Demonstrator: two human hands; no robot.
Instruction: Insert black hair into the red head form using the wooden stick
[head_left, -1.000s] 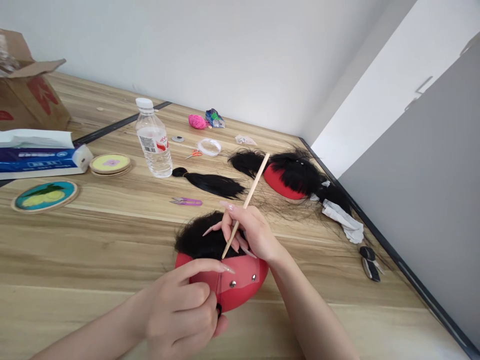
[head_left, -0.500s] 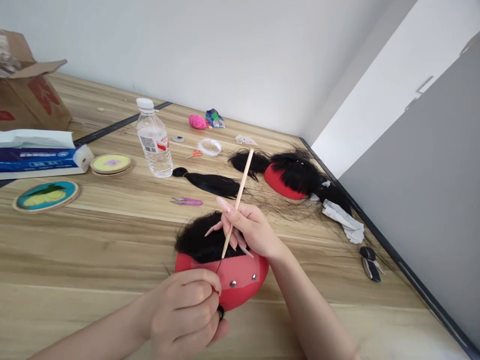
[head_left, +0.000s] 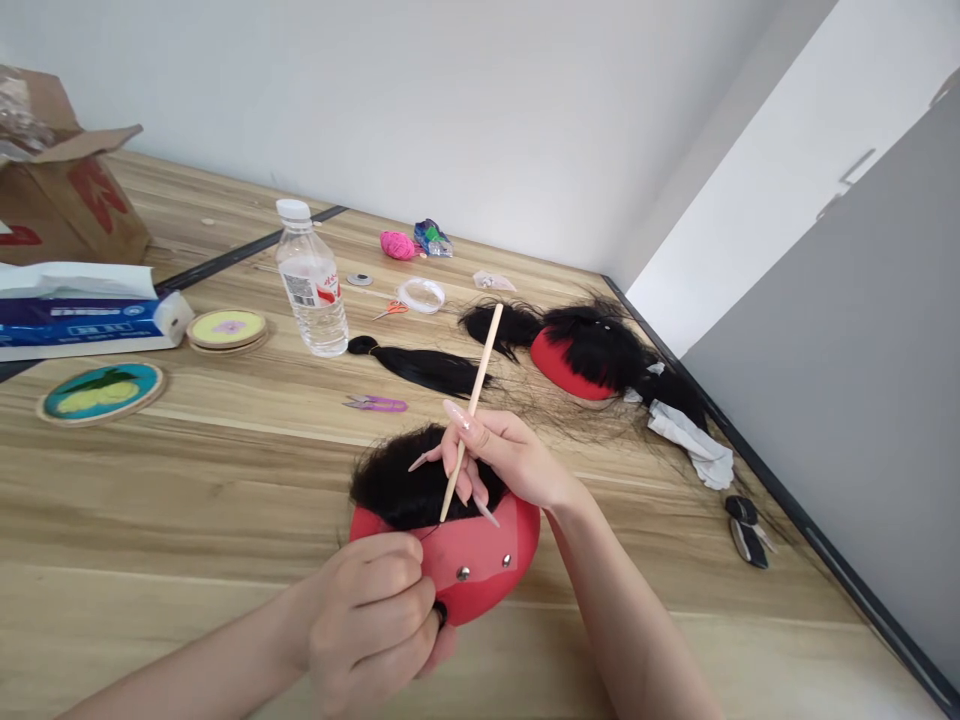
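Observation:
A red head-shaped form (head_left: 480,600) lies before me, with black hair (head_left: 397,485) over its far side and a sheer mesh strip (head_left: 484,545) held by silver pins. In my right hand (head_left: 510,455) is a slim, pale wooden-handled ventilating needle (head_left: 484,360), gripped like a pen. Its lower end meets the mesh at the edge of the hair; any metal hook is too small to make out. My left hand (head_left: 382,610) is closed at the form's near left side, pinching a thin strand of black hair (head_left: 430,532) that runs to the needle's end. Its fingertips are mostly hidden.
Beyond the form lie purple thread snips (head_left: 376,404), a tied black hair bundle (head_left: 427,368) and a water bottle (head_left: 311,290). A second red form (head_left: 566,368) with hair stands right. Left are a tissue pack (head_left: 82,325), embroidery hoops (head_left: 101,392) and a cardboard box (head_left: 75,200).
My left hand has shifted slightly left and up, so the hair strand lies at a flatter slant. The needle's lower end has moved a little left and down. The view has shifted slightly.

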